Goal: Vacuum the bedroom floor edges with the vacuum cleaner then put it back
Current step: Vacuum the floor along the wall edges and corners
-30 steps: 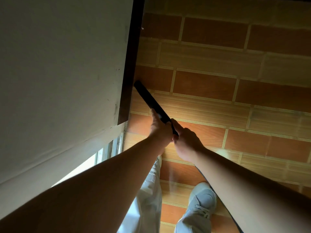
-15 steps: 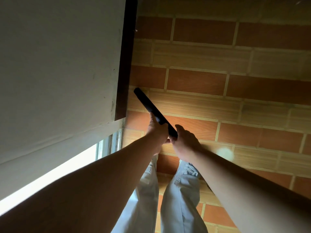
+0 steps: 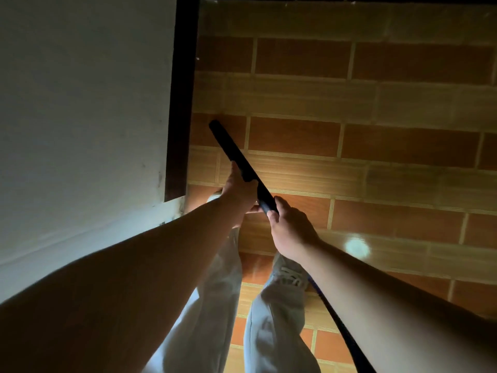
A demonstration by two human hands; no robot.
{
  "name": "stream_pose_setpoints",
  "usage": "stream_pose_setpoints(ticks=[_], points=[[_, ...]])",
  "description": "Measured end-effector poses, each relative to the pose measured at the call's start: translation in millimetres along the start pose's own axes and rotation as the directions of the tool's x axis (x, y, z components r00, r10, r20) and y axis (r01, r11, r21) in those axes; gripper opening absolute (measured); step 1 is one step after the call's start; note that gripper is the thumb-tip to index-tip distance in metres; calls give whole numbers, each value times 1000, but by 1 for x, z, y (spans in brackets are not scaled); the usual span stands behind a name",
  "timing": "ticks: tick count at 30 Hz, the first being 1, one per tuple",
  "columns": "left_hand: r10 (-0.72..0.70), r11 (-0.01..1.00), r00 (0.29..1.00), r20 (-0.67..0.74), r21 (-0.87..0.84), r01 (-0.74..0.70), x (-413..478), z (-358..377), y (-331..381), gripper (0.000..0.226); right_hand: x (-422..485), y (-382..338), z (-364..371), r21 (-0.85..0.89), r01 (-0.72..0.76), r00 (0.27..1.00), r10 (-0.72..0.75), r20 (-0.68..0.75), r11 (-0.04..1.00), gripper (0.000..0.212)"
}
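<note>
Still in left hand (image 3: 238,195), right hand (image 3: 291,230), vacuum wand (image 3: 231,149) farther along skirting (image 3: 183,103)

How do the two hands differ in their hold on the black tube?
The left hand grips the tube farther toward its tip; the right hand grips its near end. The left hand lies closer to the wall than the right hand. Both curl round the tube.

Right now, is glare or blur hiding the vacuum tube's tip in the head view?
Head view: dim overall, yet the black vacuum tube stands out against the tiled floor; one glare spot lies right of the right hand, away from the tip; the trouser legs are motion-blurred.
</note>
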State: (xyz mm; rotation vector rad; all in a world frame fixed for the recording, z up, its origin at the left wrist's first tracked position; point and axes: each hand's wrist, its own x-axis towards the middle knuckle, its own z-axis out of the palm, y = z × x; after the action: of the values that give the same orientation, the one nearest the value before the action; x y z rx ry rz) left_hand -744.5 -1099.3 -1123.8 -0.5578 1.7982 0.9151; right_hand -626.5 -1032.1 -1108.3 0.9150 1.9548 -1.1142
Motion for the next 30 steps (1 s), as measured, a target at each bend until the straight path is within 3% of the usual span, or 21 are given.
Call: stream_pose_setpoints(ticks=[5,10,15,30], points=[[28,1000,999,22,13,-28,9,-1,15,73,13,-13,-7,61,-32,999,32,3,998,46],[44,999,996,83,-1,-44,16,-8,25,68,25,-21,-10,121,-34,999,35,-6,992,35],[53,999,992,115,-5,-53,26,-11,34,90,35,-33,-16,126,-33,999,36,-16,991,41],[140,990,990,24,-20,-139,71,-19,90,78,88,-75,-60,115,21,999,-17,-29,993,39]])
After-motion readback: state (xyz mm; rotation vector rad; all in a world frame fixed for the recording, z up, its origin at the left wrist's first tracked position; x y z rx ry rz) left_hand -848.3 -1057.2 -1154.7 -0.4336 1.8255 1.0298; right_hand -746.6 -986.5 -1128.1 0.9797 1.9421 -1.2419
